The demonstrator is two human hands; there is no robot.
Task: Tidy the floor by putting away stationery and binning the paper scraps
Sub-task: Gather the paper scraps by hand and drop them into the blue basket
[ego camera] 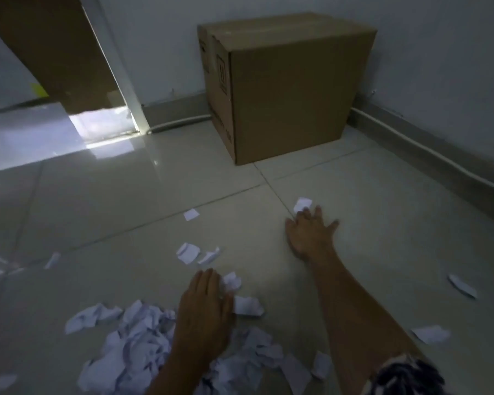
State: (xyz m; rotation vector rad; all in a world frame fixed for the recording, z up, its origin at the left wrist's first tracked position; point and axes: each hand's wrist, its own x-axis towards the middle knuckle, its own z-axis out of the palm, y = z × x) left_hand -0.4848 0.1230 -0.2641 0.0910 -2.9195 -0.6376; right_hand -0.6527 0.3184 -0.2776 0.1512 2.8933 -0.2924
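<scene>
White paper scraps lie scattered over the tiled floor. A big crumpled pile [137, 340] sits at the bottom centre-left. My left hand [204, 306] rests flat on the floor at the pile's right edge, its fingers touching a crumpled scrap [231, 280]. My right hand [311, 235] is stretched far forward, fingers spread on the floor, its fingertips at a small white scrap [302, 204]. Loose scraps lie between the hands [188, 252] and farther out [191, 214]. No stationery is in view.
A closed cardboard box [285, 89] stands against the far wall. A brown door [54, 49] is ajar at the upper left, with light coming through. More scraps lie at the right [462, 285] and lower right [430, 334]. A cable runs along the skirting.
</scene>
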